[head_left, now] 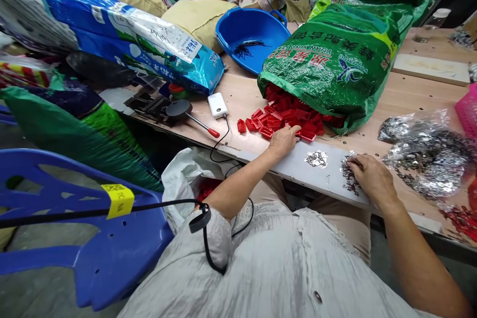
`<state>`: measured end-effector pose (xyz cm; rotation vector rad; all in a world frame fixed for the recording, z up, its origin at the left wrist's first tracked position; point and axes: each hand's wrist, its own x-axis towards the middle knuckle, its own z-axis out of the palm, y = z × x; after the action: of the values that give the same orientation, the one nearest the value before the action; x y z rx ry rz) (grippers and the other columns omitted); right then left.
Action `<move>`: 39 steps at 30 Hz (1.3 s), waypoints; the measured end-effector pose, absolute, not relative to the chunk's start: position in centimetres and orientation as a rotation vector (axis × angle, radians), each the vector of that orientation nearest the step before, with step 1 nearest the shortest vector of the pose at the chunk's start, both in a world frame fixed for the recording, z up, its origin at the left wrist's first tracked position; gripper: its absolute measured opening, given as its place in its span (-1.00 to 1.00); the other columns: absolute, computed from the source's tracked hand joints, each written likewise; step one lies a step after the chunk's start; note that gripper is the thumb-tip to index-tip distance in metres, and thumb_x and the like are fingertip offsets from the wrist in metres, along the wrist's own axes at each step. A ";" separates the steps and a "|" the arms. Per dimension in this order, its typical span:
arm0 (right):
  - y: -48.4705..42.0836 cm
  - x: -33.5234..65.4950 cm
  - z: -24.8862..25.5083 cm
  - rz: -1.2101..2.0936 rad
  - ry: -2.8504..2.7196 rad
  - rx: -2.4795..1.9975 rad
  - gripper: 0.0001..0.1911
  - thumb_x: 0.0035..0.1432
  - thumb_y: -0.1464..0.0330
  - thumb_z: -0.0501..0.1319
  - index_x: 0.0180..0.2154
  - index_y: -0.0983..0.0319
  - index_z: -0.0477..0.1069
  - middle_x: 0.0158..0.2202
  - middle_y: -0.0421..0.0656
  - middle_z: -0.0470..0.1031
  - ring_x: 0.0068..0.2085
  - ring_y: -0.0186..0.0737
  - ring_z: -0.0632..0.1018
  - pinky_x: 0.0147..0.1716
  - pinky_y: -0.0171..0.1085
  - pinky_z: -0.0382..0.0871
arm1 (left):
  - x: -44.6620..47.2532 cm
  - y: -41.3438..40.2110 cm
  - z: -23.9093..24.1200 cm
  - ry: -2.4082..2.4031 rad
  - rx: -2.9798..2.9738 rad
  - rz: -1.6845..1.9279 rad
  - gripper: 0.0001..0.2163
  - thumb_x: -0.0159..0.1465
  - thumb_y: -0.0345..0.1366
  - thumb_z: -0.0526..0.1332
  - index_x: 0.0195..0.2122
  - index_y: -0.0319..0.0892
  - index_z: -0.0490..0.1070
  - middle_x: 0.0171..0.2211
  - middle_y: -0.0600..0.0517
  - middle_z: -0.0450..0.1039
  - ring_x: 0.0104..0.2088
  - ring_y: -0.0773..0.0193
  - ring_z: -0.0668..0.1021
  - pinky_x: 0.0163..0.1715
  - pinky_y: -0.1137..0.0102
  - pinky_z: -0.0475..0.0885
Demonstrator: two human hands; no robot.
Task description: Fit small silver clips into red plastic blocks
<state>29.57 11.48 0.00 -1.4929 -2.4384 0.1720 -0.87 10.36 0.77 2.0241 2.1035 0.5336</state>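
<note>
Two bare hands are laid on the work edge of a pale wooden table [410,94]. The left hand [283,140] is set palm-down at the near edge of a heap of small red plastic housings [283,112], with the fingertips touching the closest pieces. Fingers are loosely bent; whether a housing is pinched cannot be told. The heap is spilled from the open mouth of a green woven sack [335,54] lying on its side just behind that hand.

The right hand [372,177] is placed on a flat grey board [320,181], fingers curled down onto a scatter of tiny dark metal parts [349,181]. A grip cannot be confirmed. A small pile of shiny silver metal bits [316,159] lies on the same board, between the two hands and touched by neither.

A crumpled clear plastic bag of metal parts [428,154] is seen just beyond the right hand. A white power bank [217,105] with a black cable lies left of the red heap. A round blue plastic basin [249,35] sits further back, well apart from both hands.
</note>
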 end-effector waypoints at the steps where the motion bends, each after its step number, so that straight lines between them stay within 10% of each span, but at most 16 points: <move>1: 11.5 29.6 0.1 0.173 -2.428 -1.476 -0.75 0.29 0.22 0.09 -0.21 0.16 0.52 -0.19 -0.10 0.56 -0.25 -0.11 0.52 -0.31 -0.20 0.28 | -1.0 10.3 0.6 2.093 2.040 0.546 -0.65 0.31 -0.28 0.21 0.13 -0.12 0.40 -0.08 -0.16 0.47 -0.08 0.07 0.55 -0.09 0.27 0.42; 17: 10.6 29.4 0.3 0.405 -2.167 -1.506 -0.77 0.22 0.21 0.14 -0.15 0.13 0.46 -0.19 -0.11 0.62 -0.23 -0.07 0.60 -0.28 -0.20 0.33 | -2.4 7.6 -1.1 2.059 2.107 0.840 -0.93 0.33 -0.36 0.17 -0.18 -0.19 0.39 -0.20 -0.05 0.41 -0.15 0.19 0.50 -0.07 0.31 0.42; 26: 10.5 28.7 0.0 0.448 -2.144 -1.492 -0.77 0.22 0.19 0.14 -0.17 0.14 0.46 -0.22 -0.10 0.62 -0.27 -0.06 0.58 -0.26 -0.17 0.33 | -0.2 9.7 -0.9 2.355 1.943 0.766 -0.52 0.19 -0.05 0.34 -0.01 -0.24 0.31 -0.10 -0.16 0.40 -0.07 0.03 0.46 -0.02 0.19 0.38; 39: 10.6 28.8 0.4 0.580 -2.015 -1.528 -0.74 0.17 0.21 0.17 -0.17 0.16 0.53 -0.21 -0.09 0.63 -0.27 -0.10 0.57 -0.22 -0.17 0.36 | -1.0 8.6 0.4 2.018 1.735 1.175 -0.96 0.26 -0.36 0.28 -0.27 -0.17 0.48 -0.25 0.00 0.44 -0.27 0.29 0.50 -0.15 0.37 0.44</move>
<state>28.78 10.62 0.45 -1.5282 -2.0152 0.5796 -0.99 8.64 0.44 1.7350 2.0184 1.1750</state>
